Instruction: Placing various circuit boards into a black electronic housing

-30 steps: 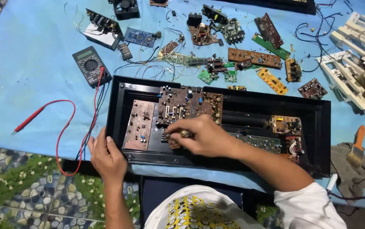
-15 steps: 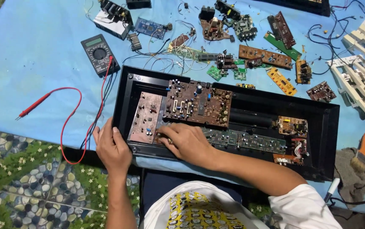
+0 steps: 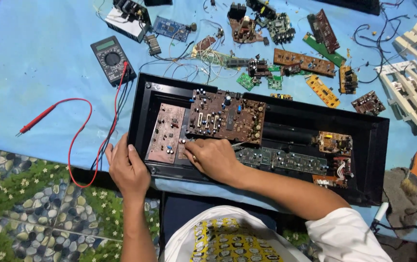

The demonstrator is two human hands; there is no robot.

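Resting inside the near left part of a black casing (image 3: 378,160), the right hand (image 3: 213,157) lies curled, knuckles up, fingertips on the near edge of a large brown circuit board (image 3: 225,116); whether the fingers pinch anything cannot be told, since the hand hides them.

Left hand (image 3: 127,167): flat and released, palm down on the near left corner of the casing, thumb on the rim, holding nothing. Just right of it, a smaller pinkish-brown board (image 3: 166,133) lies in the casing's left end, beside the large board.

Long green board (image 3: 286,159): in the casing, right of the right hand, along the near wall. Small tan board (image 3: 333,143): at the casing's right end.

Casing: open, long, lying across a blue cloth (image 3: 34,58).

Multimeter (image 3: 112,59): on the cloth, far left of the casing; its red lead (image 3: 80,140) loops leftward to a red probe (image 3: 36,120) lying well apart from the hands.

Loose circuit boards (image 3: 305,60): scattered with wires on the cloth, far of the casing.

White slatted part (image 3: 414,92): far right.

Brush (image 3: 412,172) with orange handle: right of the casing, on a grey rag (image 3: 402,201).
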